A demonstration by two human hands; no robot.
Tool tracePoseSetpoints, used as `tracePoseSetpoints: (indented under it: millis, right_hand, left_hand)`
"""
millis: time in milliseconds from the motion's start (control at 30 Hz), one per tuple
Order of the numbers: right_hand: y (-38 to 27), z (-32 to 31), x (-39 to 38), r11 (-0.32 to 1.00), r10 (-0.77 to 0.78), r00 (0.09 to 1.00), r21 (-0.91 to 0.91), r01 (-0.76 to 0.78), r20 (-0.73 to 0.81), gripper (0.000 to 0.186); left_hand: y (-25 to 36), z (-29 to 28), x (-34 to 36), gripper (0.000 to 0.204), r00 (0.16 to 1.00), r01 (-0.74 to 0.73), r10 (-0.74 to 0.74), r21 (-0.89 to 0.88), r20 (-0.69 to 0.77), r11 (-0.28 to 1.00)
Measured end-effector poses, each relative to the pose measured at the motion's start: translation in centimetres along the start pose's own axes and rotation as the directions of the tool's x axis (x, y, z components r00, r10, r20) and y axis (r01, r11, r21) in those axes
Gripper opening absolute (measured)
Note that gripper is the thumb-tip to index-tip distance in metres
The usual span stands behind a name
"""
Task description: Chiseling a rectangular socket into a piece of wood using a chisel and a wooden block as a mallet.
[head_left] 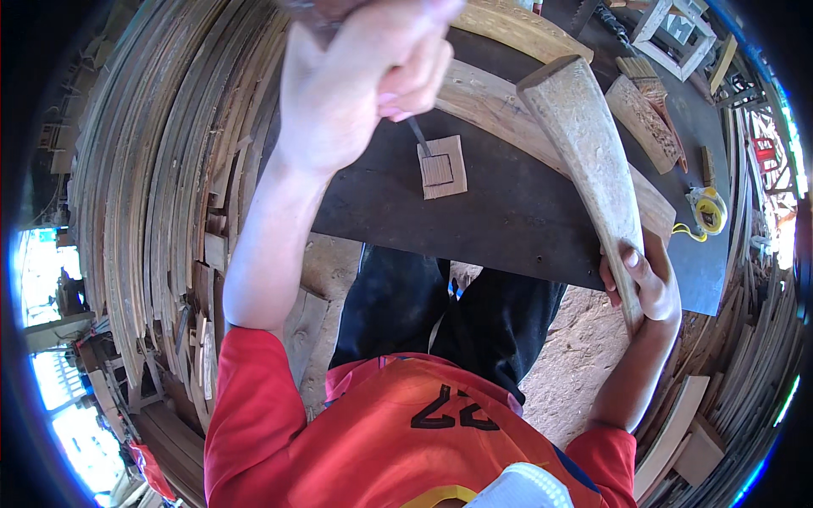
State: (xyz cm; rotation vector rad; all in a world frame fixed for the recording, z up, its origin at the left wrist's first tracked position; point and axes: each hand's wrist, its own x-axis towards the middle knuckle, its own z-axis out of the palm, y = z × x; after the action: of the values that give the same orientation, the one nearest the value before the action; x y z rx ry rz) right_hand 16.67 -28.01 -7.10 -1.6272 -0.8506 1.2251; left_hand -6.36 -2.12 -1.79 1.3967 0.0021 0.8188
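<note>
My left hand [364,85] is raised at the top, closed around the brown handle [322,15] of a chisel. Its thin metal blade [416,130] slants down to a small square wood piece [457,173] on the dark worktop [449,227], which has a square outlined in dark lines. Over at the right, my right hand [639,284] grips the narrow end of a long, pale, worn wooden mallet [583,144], whose thick head points up and away above the worktop. My fingertips on the left hand partly hide where the blade meets the handle.
Curved planks [491,97] lie across the worktop's back, beside wood offcuts [635,118], a white frame [673,38] and a yellow tape measure [708,212]. Long stacked boards [152,169] line the left; more timber [720,406] is at the right. My legs are below the front edge.
</note>
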Motion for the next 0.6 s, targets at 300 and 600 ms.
tracePoseSetpoints:
  millis: [300,600]
  right_hand:
    - [-4.7,0.9,-2.3,0.888,-0.427,0.859,-0.308,0.341,-0.282,0.060]
    - [-12.4,4.6,-5.2,0.429,-0.711,0.685,-0.870,0.244,-0.159,0.054]
  left_hand:
    - [-1.0,1.0,0.2,0.028,0.996,-0.051,0.036,0.188,0.080,0.981]
    - [-0.5,1.4,0.5,0.016,0.999,0.010,-0.012,0.063,0.029,0.998]
